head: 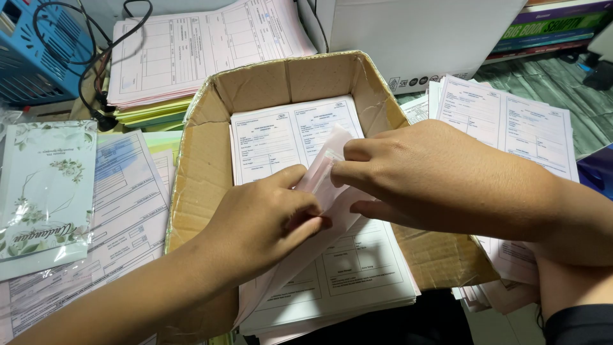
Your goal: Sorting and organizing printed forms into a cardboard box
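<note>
- My left hand (262,223) pinches the lower edge of a thin pink sheet (319,182), thumb and fingers pressed together on it; the fingertips themselves are tucked under the paper, so I can't see them.
- My right hand (434,179) grips the same pink sheet at its upper end, fingers curled shut on it. The thumb is hidden behind the sheet.
- The pink sheet is lifted at a slant above the stack of printed forms (300,211) that fills the cardboard box (204,172). How far the sheet runs is hard to tell, as my hands cover much of it.
- The near end of the stack juts out past the box's front, and my forearms cover the box's near corners.
- Further piles of forms (504,121) lie to the right, partly under my right arm.
- A floral card in a clear sleeve (45,191) lies far left, cut off by the frame edge.
- The print on every form is too small to read.
</note>
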